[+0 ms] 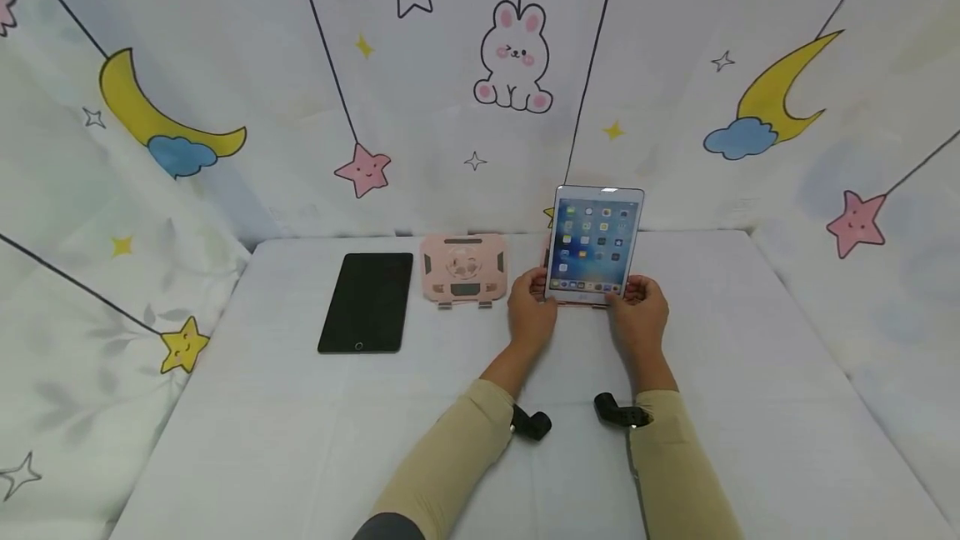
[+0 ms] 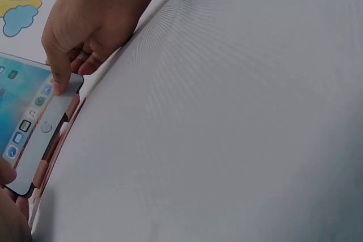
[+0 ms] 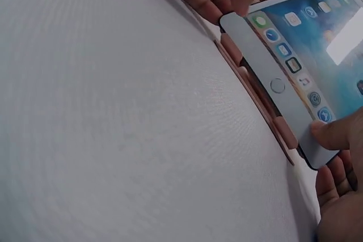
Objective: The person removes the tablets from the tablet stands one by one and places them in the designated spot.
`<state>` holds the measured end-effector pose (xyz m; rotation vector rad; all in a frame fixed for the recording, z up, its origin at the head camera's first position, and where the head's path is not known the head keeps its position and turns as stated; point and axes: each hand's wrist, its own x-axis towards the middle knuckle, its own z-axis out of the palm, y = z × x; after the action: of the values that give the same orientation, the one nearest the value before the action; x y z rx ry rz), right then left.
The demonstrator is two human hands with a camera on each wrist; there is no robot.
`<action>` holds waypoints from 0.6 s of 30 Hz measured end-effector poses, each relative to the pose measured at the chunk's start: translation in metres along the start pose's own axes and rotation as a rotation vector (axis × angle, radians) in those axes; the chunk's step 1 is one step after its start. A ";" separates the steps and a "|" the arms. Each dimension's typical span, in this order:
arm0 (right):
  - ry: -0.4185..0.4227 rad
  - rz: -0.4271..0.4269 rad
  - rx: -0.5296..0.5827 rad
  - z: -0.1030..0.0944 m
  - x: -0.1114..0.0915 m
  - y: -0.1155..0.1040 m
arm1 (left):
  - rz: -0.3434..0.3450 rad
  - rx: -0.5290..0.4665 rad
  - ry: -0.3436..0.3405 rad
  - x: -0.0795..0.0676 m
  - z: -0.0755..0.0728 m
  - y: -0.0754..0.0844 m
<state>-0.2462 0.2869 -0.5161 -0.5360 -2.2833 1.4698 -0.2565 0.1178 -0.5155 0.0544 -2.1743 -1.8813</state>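
A white tablet [image 1: 592, 244] with its screen lit leans back, its home button edge toward me. My left hand [image 1: 531, 311] pinches its lower left corner, thumb on the front and fingers curled behind. At the lower right corner my right hand [image 1: 642, 315] grips it the same way, its thumb [image 3: 333, 133] on the white border. Behind the tablet is a pink stand [image 3: 248, 86], mostly hidden; its two small lips overlap the tablet's lower edge in the right wrist view.
A second pink stand [image 1: 464, 269] with two hinged lips lies left of the hands. Farther left, a black tablet [image 1: 367, 302] lies with its screen dark. A white cloth covers the table [image 1: 450, 457], and a patterned curtain [image 1: 450, 107] hangs right behind it.
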 end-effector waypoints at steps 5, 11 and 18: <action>-0.028 -0.052 0.064 -0.005 0.000 -0.004 | 0.062 -0.097 0.068 0.002 -0.001 0.003; -0.076 -0.067 0.353 -0.026 0.002 -0.015 | 0.119 -0.200 0.016 0.006 0.004 0.009; -0.089 -0.138 0.771 -0.057 0.009 -0.013 | 0.080 -0.328 -0.077 -0.002 0.022 0.031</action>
<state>-0.2272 0.3305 -0.4811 -0.0785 -1.5673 2.1366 -0.2547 0.1449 -0.4885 -0.1679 -1.8543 -2.1968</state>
